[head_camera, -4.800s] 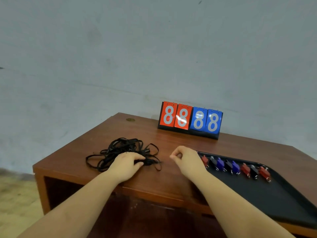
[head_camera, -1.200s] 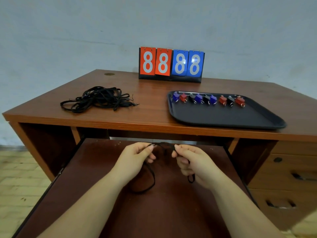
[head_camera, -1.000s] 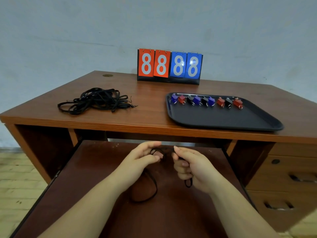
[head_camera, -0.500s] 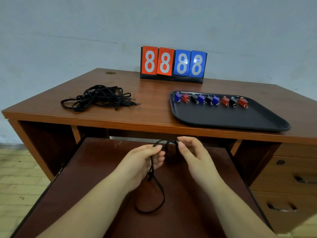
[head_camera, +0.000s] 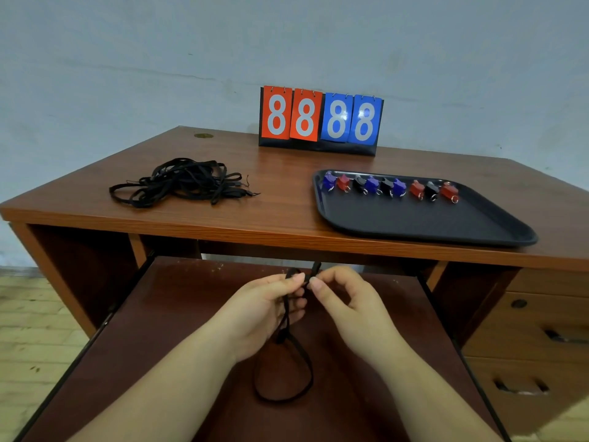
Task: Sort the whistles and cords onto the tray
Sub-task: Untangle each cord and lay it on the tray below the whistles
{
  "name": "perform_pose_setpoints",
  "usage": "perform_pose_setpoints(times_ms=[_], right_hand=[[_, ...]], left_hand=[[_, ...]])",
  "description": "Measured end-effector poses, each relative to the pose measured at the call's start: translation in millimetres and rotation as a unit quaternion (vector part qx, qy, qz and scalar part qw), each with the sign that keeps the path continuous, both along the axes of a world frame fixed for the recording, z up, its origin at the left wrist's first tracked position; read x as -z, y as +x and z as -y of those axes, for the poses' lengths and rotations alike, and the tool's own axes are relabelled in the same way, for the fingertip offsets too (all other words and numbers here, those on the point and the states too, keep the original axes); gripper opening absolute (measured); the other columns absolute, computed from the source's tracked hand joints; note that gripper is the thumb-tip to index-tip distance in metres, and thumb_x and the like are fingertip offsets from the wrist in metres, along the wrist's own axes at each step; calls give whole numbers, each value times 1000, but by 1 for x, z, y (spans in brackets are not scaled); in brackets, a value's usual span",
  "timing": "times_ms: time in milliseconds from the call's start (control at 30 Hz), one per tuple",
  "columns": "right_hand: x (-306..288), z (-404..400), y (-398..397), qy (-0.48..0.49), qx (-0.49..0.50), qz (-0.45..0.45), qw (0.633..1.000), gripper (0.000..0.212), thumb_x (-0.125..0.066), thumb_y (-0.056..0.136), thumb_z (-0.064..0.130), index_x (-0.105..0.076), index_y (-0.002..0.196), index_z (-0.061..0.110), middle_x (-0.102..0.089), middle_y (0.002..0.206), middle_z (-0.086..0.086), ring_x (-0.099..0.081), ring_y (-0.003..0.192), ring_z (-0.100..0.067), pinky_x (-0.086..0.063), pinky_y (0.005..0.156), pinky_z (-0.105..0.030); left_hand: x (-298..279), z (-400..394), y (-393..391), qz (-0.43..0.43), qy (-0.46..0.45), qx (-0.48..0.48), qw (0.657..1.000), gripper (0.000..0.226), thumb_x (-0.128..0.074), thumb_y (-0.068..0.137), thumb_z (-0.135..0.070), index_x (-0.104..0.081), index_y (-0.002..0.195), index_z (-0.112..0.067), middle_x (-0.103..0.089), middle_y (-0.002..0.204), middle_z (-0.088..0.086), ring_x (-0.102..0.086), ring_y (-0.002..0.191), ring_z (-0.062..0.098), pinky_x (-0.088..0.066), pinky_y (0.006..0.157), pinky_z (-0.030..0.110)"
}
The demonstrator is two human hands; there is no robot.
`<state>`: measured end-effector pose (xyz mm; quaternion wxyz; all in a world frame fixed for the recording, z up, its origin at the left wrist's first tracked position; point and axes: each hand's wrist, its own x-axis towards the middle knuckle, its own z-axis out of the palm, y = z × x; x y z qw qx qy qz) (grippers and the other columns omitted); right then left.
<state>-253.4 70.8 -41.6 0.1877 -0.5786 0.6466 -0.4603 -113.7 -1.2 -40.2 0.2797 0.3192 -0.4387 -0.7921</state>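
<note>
Both hands, left (head_camera: 264,309) & right (head_camera: 345,301), in narrow grip pinching one cord (head_camera: 283,362) near bench (head_camera: 280,215) edge, prob. to straighten before tray (head_camera: 414,218).

You are at an office-style desk, perhaps in a sports room: a wooden tabletop (head_camera: 287,212) with drawers (head_camera: 526,362) (right side), a flip scoreboard (head_camera: 320,119) against a plain painted wall (head_camera: 127,59).
</note>
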Motion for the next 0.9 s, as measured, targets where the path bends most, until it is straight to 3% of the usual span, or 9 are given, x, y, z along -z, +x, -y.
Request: perform_pose_setpoints(times_ms=[67,133,200,267,367,500,700,833,900], right_hand=[[-2,-2,0,3,4,8,1000,9,-58,89,36,-62,83,31,-63,85,10,-56,85,3,-41,72,-6],[-5,-4,0,17,0,11,1000,9,-62,87,37,-62,79,31,-63,78,10,-57,78,3,-43,68,-8],[-5,-4,-1,36,-9,-2,999,8,-67,82,36,-64,77,31,-65,76,8,-59,75,1,-47,67,-13],[-5,-3,-1,50,-20,-10,998,9,-72,78,35,-66,75,29,-67,74,9,-60,69,-2,-49,65,-16],[-4,-3,-1,53,-31,-17,998,11,-73,78,28,-66,70,25,-66,67,9,-56,60,0,-45,59,-16],[-4,-3,-3,52,-23,-8,998,11,-74,77,28,-66,70,28,-69,68,11,-59,61,0,-46,60,-15],[-5,2,-7,3,28,119,993,7,-74,78,24,-68,78,23,-69,70,3,-64,70,-6,-52,70,-19],[-9,0,-11,-33,65,185,980,5,-73,78,19,-68,80,19,-72,72,2,-68,73,-9,-55,71,-17],[-8,0,-13,-18,78,146,986,6,-74,78,21,-69,81,23,-72,75,3,-68,76,-8,-54,72,-19]], left_hand=[[-1,2,2,76,-60,-65,993,16,-67,80,-32,-67,78,-16,-61,71,-1,-60,77,16,-48,80,33],[3,7,5,177,-182,-169,952,19,-68,79,-37,-62,75,-19,-62,77,-3,-60,82,17,-47,79,32],[5,10,10,241,-367,-225,870,15,-65,82,-37,-58,92,-27,-59,97,-11,-55,99,9,-41,85,26],[2,7,11,182,-474,-144,849,33,-60,88,-31,-51,119,-35,-54,119,-21,-46,116,-4,-34,96,16],[1,-2,6,104,-478,15,872,36,-60,89,-19,-56,124,-29,-65,116,-13,-55,112,-6,-41,94,11],[7,1,4,136,-491,-79,857,13,-68,83,-17,-72,92,-25,-72,86,-8,-65,84,0,-51,78,18],[3,8,5,133,-326,-178,919,9,-63,86,-14,-64,77,-15,-66,64,-4,-62,62,2,-46,63,12],[-2,12,9,137,-251,-173,943,17,-56,86,-5,-67,80,-18,-68,83,-4,-62,82,6,-44,74,19],[-1,8,12,148,-327,-161,919,30,-53,83,-4,-65,101,-25,-63,108,-10,-55,103,-1,-42,88,19]])
